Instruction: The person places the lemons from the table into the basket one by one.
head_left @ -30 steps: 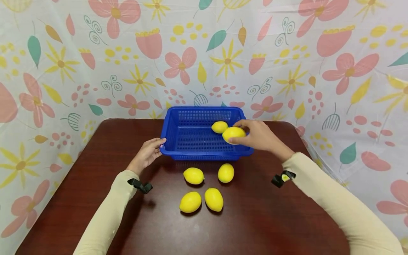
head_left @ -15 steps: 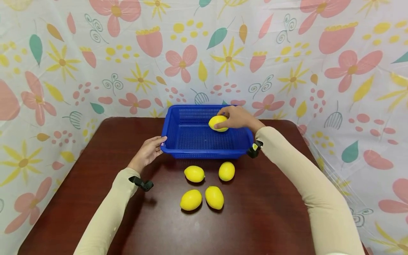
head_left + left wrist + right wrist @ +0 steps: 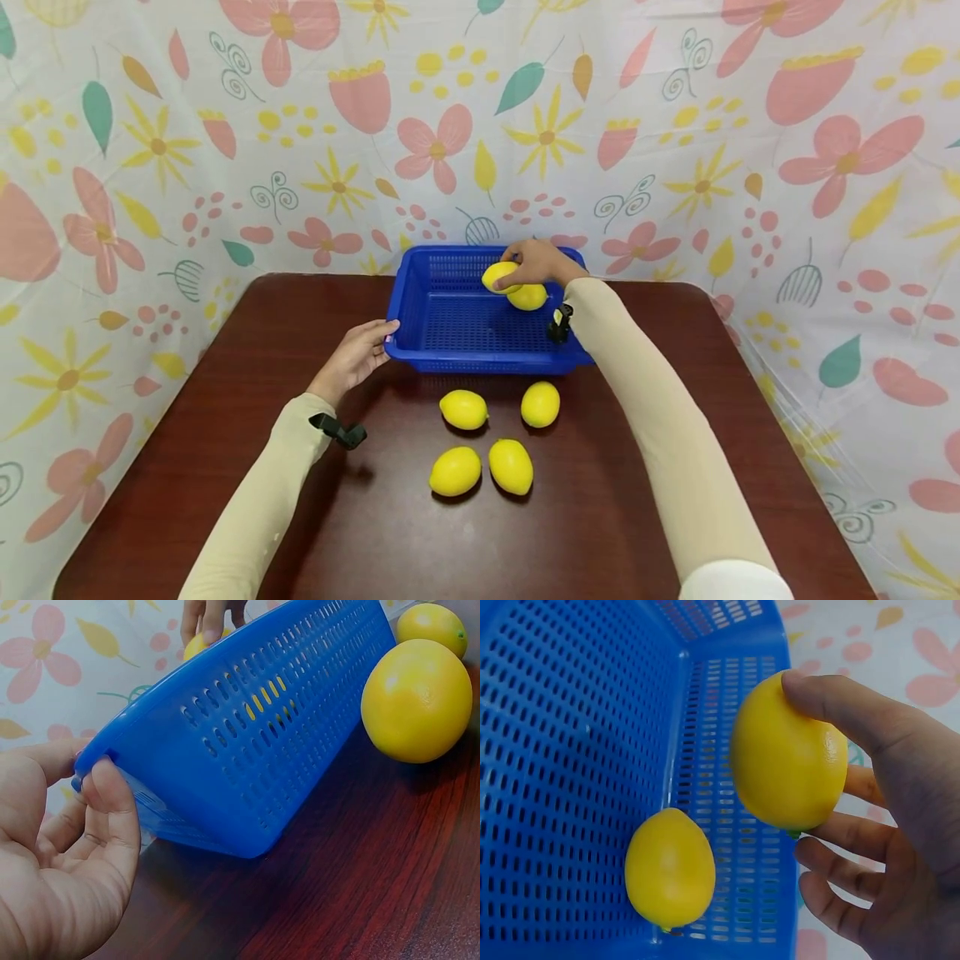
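Observation:
My left hand [image 3: 356, 358] pinches the rim of the blue plastic basket [image 3: 487, 357] at its front left corner, thumb and fingers on either side of the edge in the left wrist view. Over the back part of the basket, my right hand [image 3: 538, 261] grips a yellow lemon [image 3: 787, 754] between thumb and fingers. This lemon is above the basket floor, close to the perforated back wall. A second lemon [image 3: 670, 871] lies inside, on the floor against that wall; in the head view the held lemon and hand partly overlap it.
In front of the basket, several lemons rest on the dark wooden table [image 3: 615, 500]: one lemon [image 3: 463, 410] and another lemon [image 3: 540, 405] nearer the basket, with a lemon [image 3: 455, 472] and a lemon [image 3: 511, 467] closer in. A flowered sheet [image 3: 300, 125] hangs behind.
My right hand has carried the lemon leftward and back, from the basket's right side to its back wall, passing over the lemon inside. My left hand keeps its grip on the rim.

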`<state>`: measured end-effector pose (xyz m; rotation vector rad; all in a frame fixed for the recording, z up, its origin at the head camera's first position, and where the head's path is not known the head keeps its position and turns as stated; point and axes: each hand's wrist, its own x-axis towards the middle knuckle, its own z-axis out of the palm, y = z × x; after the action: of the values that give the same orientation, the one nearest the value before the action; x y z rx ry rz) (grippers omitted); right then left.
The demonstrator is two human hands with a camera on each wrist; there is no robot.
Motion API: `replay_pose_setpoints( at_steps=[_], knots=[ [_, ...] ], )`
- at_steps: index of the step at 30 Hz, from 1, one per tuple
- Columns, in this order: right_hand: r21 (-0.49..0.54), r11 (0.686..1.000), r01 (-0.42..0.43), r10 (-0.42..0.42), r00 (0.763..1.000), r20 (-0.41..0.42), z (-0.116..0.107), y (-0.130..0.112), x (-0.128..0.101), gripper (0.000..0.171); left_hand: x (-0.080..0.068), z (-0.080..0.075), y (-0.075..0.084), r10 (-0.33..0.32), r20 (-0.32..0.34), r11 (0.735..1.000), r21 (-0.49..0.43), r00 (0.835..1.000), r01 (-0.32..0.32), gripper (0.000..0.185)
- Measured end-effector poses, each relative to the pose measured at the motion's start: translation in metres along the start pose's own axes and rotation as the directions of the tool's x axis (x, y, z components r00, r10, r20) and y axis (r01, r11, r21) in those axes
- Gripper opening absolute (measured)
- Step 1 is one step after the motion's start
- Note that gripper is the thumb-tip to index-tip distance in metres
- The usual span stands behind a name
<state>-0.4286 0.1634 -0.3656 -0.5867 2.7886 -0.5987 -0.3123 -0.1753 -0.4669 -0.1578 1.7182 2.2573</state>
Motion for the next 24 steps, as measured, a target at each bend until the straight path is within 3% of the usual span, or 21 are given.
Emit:
replay_pose_setpoints(
  at_steps=[9, 15, 24],
  knots=[
    [0.051, 0.997, -0.063, 0.065, 0.998, -0.028, 0.016, 0.003, 0.023, 0.067, 0.0, -0.001, 0.001, 0.005, -0.012, 1.0, -0.001, 1.0, -0.005, 0.018],
    [0.004, 0.994, -0.107, 0.108, 0.994, -0.027, 0.032, 0.009, 0.032, 0.07, 0.002, -0.001, 0.0, 0.003, -0.011, 1.0, -0.019, 1.0, -0.003, 0.015],
    [-0.052, 0.995, -0.089, 0.087, 0.995, -0.042, 0.054, 0.005, 0.042, 0.069, 0.002, 0.001, -0.002, -0.002, -0.023, 1.0, 0.006, 1.0, 0.002, 0.02]
  ],
)
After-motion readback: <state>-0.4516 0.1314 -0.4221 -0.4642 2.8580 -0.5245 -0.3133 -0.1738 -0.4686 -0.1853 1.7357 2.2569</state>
